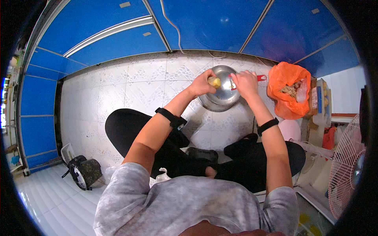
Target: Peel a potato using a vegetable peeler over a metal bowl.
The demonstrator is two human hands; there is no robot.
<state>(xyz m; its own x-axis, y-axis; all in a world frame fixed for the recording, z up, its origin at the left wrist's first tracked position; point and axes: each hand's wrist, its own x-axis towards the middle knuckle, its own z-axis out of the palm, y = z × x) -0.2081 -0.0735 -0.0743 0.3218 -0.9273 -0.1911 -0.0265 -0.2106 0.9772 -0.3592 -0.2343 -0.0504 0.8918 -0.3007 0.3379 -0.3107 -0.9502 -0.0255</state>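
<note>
My left hand [203, 84] grips a yellow, peeled-looking piece of produce [215, 82], perhaps a potato, over the left side of a shiny metal bowl [226, 98]. Closed around a red-handled peeler [261, 78] is my right hand [247, 84], above the bowl's right side. The peeler's red-framed head points left toward the produce, with a gap between the two. A few small yellow scraps lie inside the bowl. Beneath the bowl, a second round metal vessel [217, 109] shows along the lower left; how the two fit together is partly hidden.
An orange plastic bag [288, 106] holding scraps stands right of the bowl, beside a cardboard box [314, 97]. A pink fan [342, 165] stands at the far right. Blue cabinets [206, 26] line the far side of the tiled floor [144, 91]. A dark cylindrical container [88, 172] lies at left.
</note>
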